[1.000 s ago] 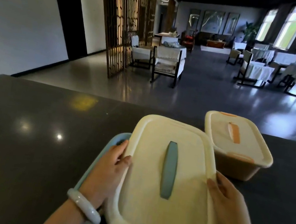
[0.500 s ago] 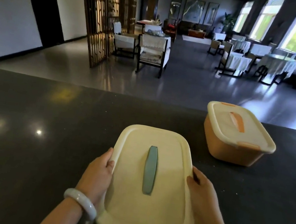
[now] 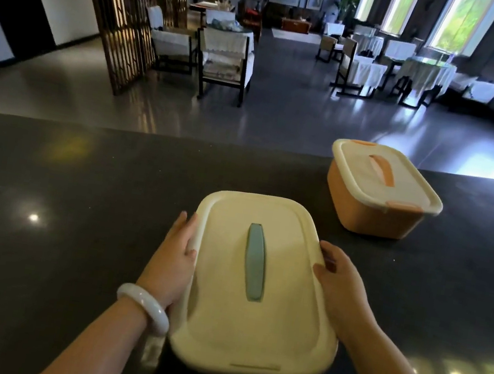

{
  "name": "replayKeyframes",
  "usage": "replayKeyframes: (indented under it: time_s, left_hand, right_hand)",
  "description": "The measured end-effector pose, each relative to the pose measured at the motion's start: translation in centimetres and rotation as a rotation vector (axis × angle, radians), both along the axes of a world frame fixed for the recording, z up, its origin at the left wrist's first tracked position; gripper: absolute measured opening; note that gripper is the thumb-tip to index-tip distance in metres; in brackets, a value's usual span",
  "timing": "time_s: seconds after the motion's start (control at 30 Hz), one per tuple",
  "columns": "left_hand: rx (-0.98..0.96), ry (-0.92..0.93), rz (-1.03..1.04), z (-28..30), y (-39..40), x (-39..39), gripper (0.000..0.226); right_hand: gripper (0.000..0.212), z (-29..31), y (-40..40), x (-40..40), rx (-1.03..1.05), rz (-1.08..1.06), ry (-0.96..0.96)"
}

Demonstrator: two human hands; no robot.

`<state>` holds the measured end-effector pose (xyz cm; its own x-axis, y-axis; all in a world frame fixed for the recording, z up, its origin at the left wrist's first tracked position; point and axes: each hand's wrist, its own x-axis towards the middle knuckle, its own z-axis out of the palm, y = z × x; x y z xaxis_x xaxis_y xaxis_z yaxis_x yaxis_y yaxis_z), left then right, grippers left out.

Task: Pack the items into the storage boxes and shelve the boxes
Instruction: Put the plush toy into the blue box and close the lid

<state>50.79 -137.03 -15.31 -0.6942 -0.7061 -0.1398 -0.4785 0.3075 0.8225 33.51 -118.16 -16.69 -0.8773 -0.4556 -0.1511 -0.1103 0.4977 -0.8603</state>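
A storage box with a cream lid (image 3: pixel 283 296) and a blue-green handle strip sits on the dark counter (image 3: pixel 53 237) right in front of me. My left hand (image 3: pixel 173 262) grips the lid's left edge, thumb on top. My right hand (image 3: pixel 341 286) grips its right edge the same way. The box body under the lid is almost wholly hidden. A second box, orange with a cream lid and orange handle (image 3: pixel 377 191), stands closed at the counter's far right, apart from both hands.
The counter's far edge runs across the middle of the view. Beyond it lies a grey floor with chairs (image 3: pixel 227 60) and cloth-covered tables (image 3: pixel 425 73), a wooden lattice screen (image 3: pixel 128 9) at the left, and windows at the right.
The cream lid has come down squarely over the blue box, whose rim showed at the left before. The view has pulled back, and both hands stay on the lid's edges.
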Motion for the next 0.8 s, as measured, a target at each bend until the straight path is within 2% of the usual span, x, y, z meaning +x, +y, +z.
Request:
replayKeyframes:
  time_s: [0.1,0.17,0.27,0.33,0.4,0.5,0.6,0.73,0.8]
  left_hand:
    - [-0.275,0.026,-0.243,0.3,0.9,0.5,0.061]
    - [-0.434,-0.011,-0.431,0.0,1.7,1.0,0.059]
    - [-0.673,-0.158,-0.604,-1.2,2.9,2.1,0.057]
    - [-0.778,-0.234,-0.612,-2.0,3.3,2.7,0.057]
    - [-0.822,-0.248,-0.599,-2.3,3.4,2.8,0.057]
    - [-0.831,-0.25,-0.599,-2.2,3.4,2.7,0.057]
    - [-0.818,-0.248,-0.615,-2.1,3.4,2.6,0.058]
    - [-0.814,-0.243,-0.608,-2.1,3.4,2.7,0.058]
    - [-0.81,-0.237,-0.614,-2.2,3.3,2.7,0.058]
  right_hand:
    - [0.048,0.6,0.6,1.1,0.077,0.02,0.192]
    - [0.045,1.4,1.3,2.4,0.118,0.108,0.308]
    - [0.048,2.3,2.8,5.3,0.227,0.516,0.408]
    - [0.066,1.8,3.5,6.9,0.364,0.808,0.474]
    - [0.087,0.9,4.2,7.7,0.494,0.936,0.586]
    - [0.107,0.1,4.9,7.9,0.511,0.948,0.688]
    - [0.112,-0.5,5.0,7.8,0.495,0.948,0.803]
    - [0.097,-0.8,4.9,8.1,0.439,0.883,0.851]
    - [0.085,-0.4,5.2,8.0,0.311,0.82,0.749]
